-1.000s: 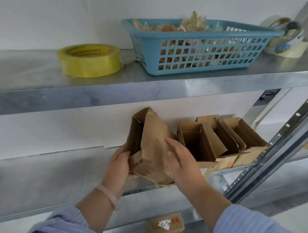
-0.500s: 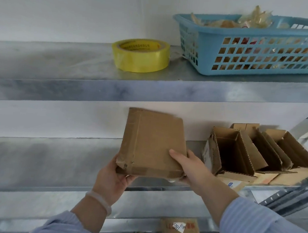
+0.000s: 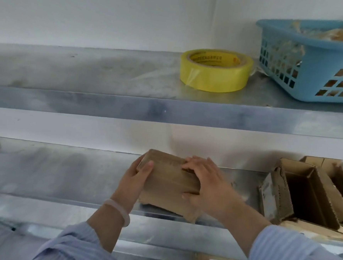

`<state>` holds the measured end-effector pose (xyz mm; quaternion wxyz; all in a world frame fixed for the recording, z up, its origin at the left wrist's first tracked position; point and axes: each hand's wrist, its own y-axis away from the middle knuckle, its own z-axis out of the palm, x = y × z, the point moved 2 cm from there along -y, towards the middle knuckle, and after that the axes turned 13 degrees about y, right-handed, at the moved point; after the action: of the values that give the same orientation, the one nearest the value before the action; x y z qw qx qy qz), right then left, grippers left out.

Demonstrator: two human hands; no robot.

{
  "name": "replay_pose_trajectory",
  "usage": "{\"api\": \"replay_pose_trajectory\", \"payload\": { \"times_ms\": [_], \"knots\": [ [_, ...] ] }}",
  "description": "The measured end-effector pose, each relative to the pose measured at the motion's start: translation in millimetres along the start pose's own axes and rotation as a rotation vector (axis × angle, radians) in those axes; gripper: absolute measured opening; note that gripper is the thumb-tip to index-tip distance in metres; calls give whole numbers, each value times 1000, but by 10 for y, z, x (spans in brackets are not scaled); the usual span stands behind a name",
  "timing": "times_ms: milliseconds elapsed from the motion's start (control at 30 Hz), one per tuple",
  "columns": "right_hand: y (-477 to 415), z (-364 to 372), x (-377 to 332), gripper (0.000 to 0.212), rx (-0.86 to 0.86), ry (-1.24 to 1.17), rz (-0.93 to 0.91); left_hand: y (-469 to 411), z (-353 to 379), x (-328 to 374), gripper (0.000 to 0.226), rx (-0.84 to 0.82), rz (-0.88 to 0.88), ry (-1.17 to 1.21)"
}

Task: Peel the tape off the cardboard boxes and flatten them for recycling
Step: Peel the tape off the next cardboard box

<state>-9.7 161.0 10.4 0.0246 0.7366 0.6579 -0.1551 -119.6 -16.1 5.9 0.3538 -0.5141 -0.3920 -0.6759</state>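
Pressing the collapsed brown cardboard box point(image 3: 169, 182) onto the grey metal lower shelf point(image 3: 63, 173), you have lowered it from mid-air: your left hand point(image 3: 137, 178) clasps its left edge, and your right hand point(image 3: 205, 180) lies spread flat on top. Flattening appears nearly done; open cardboard boxes point(image 3: 303, 190) await rightward.

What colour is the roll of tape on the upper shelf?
Yellow; the roll of tape shows clearly in the head view.
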Motion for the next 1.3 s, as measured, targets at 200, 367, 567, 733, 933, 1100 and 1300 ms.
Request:
{"api": "replay_pose_trajectory", "payload": {
  "times_ms": [200,367,567,733,933,1100,1300],
  "knots": [
    [-75,208,-64,57,113,-135,190,-127,-235,-10,25,31,8,-78],
    [-3,308,46,44,27,-836,547,-208,-245,77,44,-28,89,-287],
    [-3,246,72,45,104,-794,776,-364,-127,220,53,-71,377,-854],
    [83,166,85,29,103,-1052,885,-478,-80,173,44,-136,288,-722],
    [149,111,140,16,53,-1047,898,-403,24,202,36,-154,615,-1148],
    [149,107,175,11,43,-1124,919,-227,455,206,44,-353,509,-1284],
    [188,14,239,11,64,-1247,909,-162,472,119,71,-309,528,-1397]
  ]
}}
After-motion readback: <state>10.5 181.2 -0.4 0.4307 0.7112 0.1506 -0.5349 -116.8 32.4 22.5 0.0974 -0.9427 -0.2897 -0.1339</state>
